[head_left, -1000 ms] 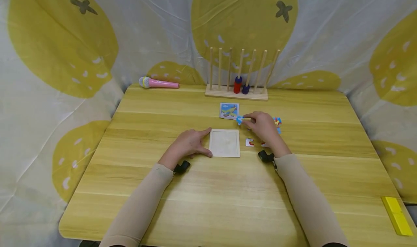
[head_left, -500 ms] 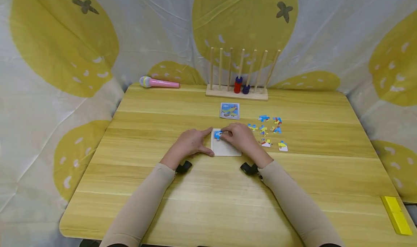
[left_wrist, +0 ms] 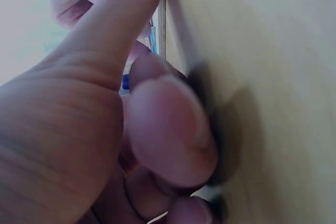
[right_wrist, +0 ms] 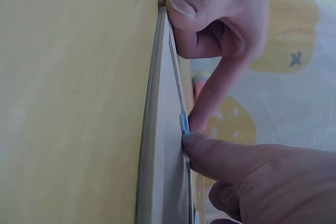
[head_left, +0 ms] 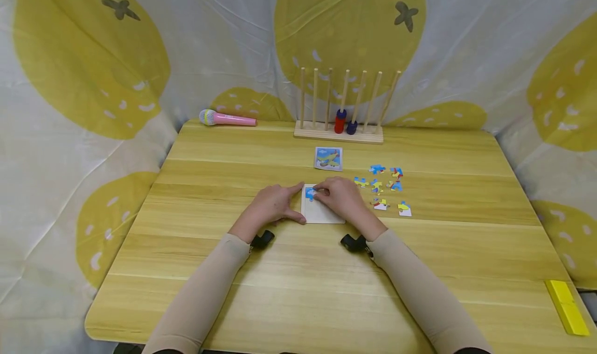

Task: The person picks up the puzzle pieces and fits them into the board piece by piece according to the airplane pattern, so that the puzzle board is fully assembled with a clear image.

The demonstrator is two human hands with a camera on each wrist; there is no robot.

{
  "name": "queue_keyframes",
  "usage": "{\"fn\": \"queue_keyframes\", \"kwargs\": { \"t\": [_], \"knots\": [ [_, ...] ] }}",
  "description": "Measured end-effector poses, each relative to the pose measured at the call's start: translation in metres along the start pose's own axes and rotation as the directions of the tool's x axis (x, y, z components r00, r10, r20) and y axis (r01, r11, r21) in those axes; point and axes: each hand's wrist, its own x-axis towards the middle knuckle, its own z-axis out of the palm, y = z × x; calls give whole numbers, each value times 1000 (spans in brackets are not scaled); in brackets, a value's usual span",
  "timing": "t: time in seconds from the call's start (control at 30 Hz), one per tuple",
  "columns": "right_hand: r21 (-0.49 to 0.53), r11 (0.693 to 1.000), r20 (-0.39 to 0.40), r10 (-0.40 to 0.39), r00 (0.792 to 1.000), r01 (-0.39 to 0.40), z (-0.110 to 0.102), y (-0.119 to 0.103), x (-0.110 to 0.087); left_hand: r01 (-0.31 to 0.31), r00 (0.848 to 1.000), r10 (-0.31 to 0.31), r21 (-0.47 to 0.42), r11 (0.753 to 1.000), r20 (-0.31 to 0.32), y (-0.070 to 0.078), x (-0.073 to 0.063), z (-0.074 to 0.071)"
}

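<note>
A square pale puzzle tray [head_left: 322, 215] lies flat on the table. My left hand [head_left: 275, 203] holds its left side, index finger at the far corner and thumb at the near one. In the left wrist view, the other fingers of my left hand [left_wrist: 163, 135] are curled beneath. A blue-and-white puzzle piece [head_left: 309, 194] lies in the tray's far left corner. My right hand [head_left: 344, 196] pinches this piece at its right side. In the right wrist view, its thumb tip touches the blue edge of the piece [right_wrist: 184, 123]; the index fingertip is hidden.
Several loose puzzle pieces [head_left: 377, 186] lie right of the tray. An airplane picture card [head_left: 328, 158] is behind it. Farther back stand a wooden peg rack [head_left: 339, 132] with red and dark blue beads and a pink toy microphone [head_left: 228, 119]. Yellow blocks [head_left: 567, 307] lie at the right edge.
My right hand has carried the blue puzzle piece from beside the picture card down and left onto the tray, then shifted slightly left. My left hand stays at the tray's left side.
</note>
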Motion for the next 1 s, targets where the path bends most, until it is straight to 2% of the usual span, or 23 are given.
{"fn": "queue_keyframes", "kwargs": {
  "t": [0.3,0.5,0.63,0.77,0.93,1.0],
  "knots": [
    [-21,999,7,32,999,-32,2,-2,1,-1,1000,1,-1,1000,4,1,0,0],
    [117,987,1,107,994,-106,-8,4,-1,13,1000,-13,-41,999,3,-2,1,2],
    [284,941,0,193,981,-185,-28,24,-4,32,999,-32,-86,996,4,-3,0,0],
    [435,858,19,293,956,-271,-55,53,-13,36,999,-36,-105,994,1,-3,-2,0],
    [514,795,-3,377,926,-322,-83,92,-28,32,999,-32,-113,993,2,-3,-2,0],
    [516,791,-14,393,920,-330,-90,108,-34,31,1000,-30,-117,993,2,-2,-1,1]
  ]
}}
